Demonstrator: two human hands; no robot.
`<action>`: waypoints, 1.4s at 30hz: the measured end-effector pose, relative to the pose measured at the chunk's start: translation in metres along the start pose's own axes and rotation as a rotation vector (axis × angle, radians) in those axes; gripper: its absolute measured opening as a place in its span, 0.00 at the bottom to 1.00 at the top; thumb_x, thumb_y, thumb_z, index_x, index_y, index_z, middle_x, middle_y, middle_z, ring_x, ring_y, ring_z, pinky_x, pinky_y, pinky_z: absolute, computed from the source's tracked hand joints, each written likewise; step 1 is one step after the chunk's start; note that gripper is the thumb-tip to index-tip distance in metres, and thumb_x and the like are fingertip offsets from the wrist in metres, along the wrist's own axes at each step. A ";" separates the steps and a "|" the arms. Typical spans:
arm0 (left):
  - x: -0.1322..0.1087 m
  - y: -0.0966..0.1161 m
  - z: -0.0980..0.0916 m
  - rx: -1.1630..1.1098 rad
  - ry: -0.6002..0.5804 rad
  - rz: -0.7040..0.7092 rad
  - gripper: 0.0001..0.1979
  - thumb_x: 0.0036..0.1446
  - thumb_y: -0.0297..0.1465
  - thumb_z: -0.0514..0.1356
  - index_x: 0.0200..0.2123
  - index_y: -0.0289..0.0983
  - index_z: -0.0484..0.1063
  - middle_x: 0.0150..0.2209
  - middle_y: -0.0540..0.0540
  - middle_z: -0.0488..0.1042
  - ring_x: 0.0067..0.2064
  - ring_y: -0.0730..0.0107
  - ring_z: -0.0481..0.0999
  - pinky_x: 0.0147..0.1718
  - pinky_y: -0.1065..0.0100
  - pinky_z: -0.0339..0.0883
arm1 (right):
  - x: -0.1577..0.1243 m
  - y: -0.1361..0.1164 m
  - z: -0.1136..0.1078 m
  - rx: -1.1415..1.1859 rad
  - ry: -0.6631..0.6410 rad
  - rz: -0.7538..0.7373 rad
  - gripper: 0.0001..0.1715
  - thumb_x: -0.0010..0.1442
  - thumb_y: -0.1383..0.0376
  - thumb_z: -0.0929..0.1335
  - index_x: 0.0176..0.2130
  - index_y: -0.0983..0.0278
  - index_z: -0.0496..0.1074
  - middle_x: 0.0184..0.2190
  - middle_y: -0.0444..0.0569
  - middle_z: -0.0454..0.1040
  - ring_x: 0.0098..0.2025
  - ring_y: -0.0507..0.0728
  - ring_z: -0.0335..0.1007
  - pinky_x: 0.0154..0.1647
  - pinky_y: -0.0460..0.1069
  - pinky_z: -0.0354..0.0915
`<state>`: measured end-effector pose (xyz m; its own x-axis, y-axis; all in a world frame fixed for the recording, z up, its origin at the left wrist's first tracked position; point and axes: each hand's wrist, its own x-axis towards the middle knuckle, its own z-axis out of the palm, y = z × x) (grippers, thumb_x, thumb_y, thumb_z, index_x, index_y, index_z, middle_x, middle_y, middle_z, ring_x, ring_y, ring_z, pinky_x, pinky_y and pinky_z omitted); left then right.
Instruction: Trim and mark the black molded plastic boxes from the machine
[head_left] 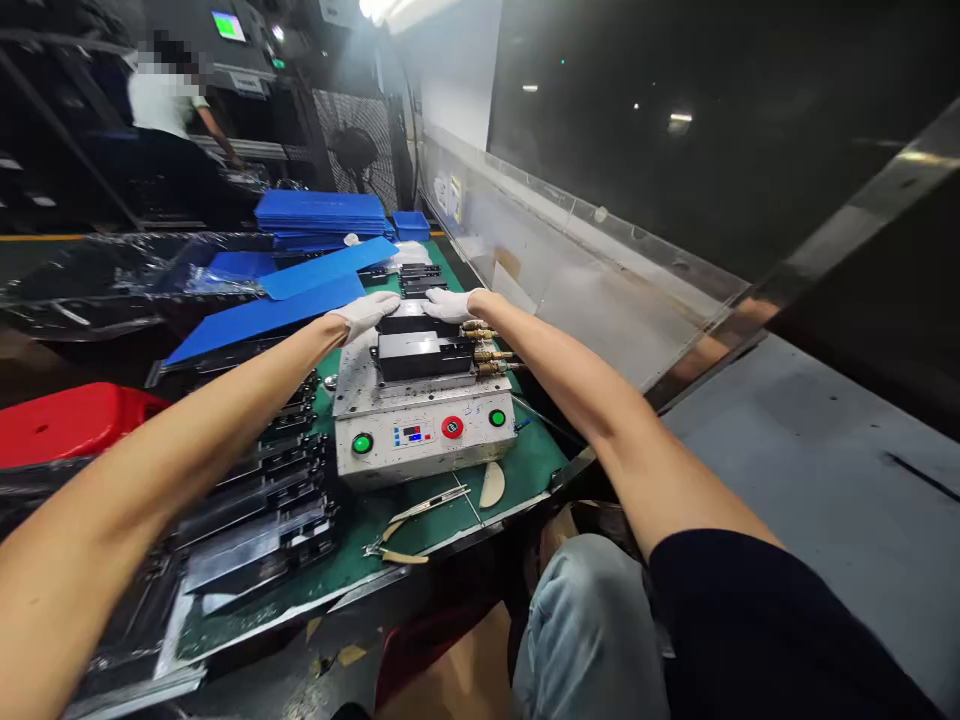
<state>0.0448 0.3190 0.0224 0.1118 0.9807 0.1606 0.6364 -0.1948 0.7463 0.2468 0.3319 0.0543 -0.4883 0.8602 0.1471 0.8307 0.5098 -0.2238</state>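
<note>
Two gloved hands, left hand [366, 314] and right hand [448, 305], lie with open fingers on a black box [405, 323]; it seems stiff, heavy; better hold its sides.

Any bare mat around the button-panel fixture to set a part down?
Bare green mat lies right of the metal fixture, by its front-right corner. Crowded: left of the fixture, overlapping black parts; pliers sit in front.

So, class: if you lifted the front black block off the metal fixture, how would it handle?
Probably stiff: the black block shows sharp, square edges. It looks dense, so perhaps heavy for its size, though weight can't be seen. Its flat shape on the metal fixture suggests it won't roll, but its smooth sides might slip.
</note>
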 end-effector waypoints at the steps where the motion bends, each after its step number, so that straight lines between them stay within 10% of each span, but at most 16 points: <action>1: -0.004 0.005 -0.005 0.017 -0.005 0.003 0.15 0.60 0.31 0.61 0.48 0.32 0.77 0.53 0.36 0.78 0.54 0.51 0.76 0.57 0.57 0.67 | -0.006 -0.008 -0.006 -0.010 0.035 0.033 0.25 0.72 0.57 0.61 0.52 0.76 0.72 0.55 0.61 0.75 0.53 0.59 0.75 0.60 0.53 0.66; 5: -0.061 0.014 -0.030 0.095 0.114 0.083 0.20 0.63 0.30 0.55 0.55 0.31 0.75 0.61 0.36 0.73 0.63 0.52 0.69 0.64 0.56 0.57 | -0.067 -0.051 -0.013 -0.036 0.207 0.107 0.34 0.76 0.63 0.45 0.57 0.76 0.69 0.59 0.59 0.71 0.61 0.56 0.68 0.66 0.51 0.58; 8: -0.143 -0.005 -0.032 0.178 0.169 0.176 0.19 0.67 0.36 0.52 0.52 0.38 0.78 0.56 0.43 0.78 0.59 0.54 0.74 0.63 0.58 0.61 | -0.144 -0.074 0.014 -0.047 0.211 0.102 0.27 0.76 0.60 0.52 0.45 0.66 0.75 0.46 0.54 0.79 0.51 0.58 0.74 0.59 0.52 0.65; 14: -0.262 -0.069 0.002 0.581 -0.078 0.467 0.22 0.72 0.39 0.48 0.57 0.35 0.74 0.60 0.34 0.74 0.58 0.48 0.75 0.57 0.56 0.67 | -0.266 -0.064 0.093 -0.078 0.097 0.187 0.21 0.71 0.65 0.61 0.56 0.72 0.72 0.59 0.67 0.71 0.61 0.67 0.68 0.61 0.59 0.64; 24: -0.263 -0.085 0.019 0.780 -0.167 0.517 0.21 0.72 0.34 0.48 0.62 0.31 0.65 0.62 0.27 0.67 0.63 0.42 0.67 0.64 0.49 0.57 | -0.284 -0.051 0.149 -0.137 0.177 0.198 0.39 0.70 0.58 0.61 0.68 0.86 0.55 0.69 0.76 0.54 0.74 0.74 0.44 0.73 0.69 0.44; 29: -0.284 -0.067 0.022 0.737 -0.158 0.534 0.20 0.70 0.38 0.52 0.59 0.33 0.67 0.60 0.29 0.69 0.62 0.41 0.67 0.61 0.48 0.60 | -0.317 -0.069 0.155 -0.054 -0.121 0.210 0.29 0.72 0.54 0.57 0.59 0.66 0.72 0.62 0.63 0.70 0.62 0.69 0.68 0.63 0.62 0.61; 35: -0.315 -0.071 0.094 0.724 -0.602 0.491 0.14 0.71 0.33 0.49 0.46 0.36 0.73 0.46 0.35 0.77 0.42 0.48 0.80 0.40 0.54 0.72 | -0.345 -0.081 0.209 -0.046 -0.364 0.484 0.25 0.68 0.50 0.63 0.43 0.67 0.80 0.40 0.64 0.82 0.45 0.69 0.80 0.47 0.57 0.70; 42: -0.296 -0.107 0.145 0.742 -0.646 0.386 0.18 0.66 0.23 0.51 0.56 0.35 0.70 0.51 0.31 0.78 0.47 0.49 0.81 0.44 0.57 0.73 | -0.338 -0.094 0.238 0.028 -0.357 0.599 0.14 0.66 0.64 0.67 0.42 0.72 0.78 0.38 0.67 0.81 0.42 0.65 0.81 0.45 0.56 0.72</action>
<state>0.0546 0.0521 -0.1989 0.6525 0.7208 -0.2340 0.7537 -0.6494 0.1010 0.2699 -0.0043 -0.2039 -0.0106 0.9425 -0.3340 0.9796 -0.0573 -0.1925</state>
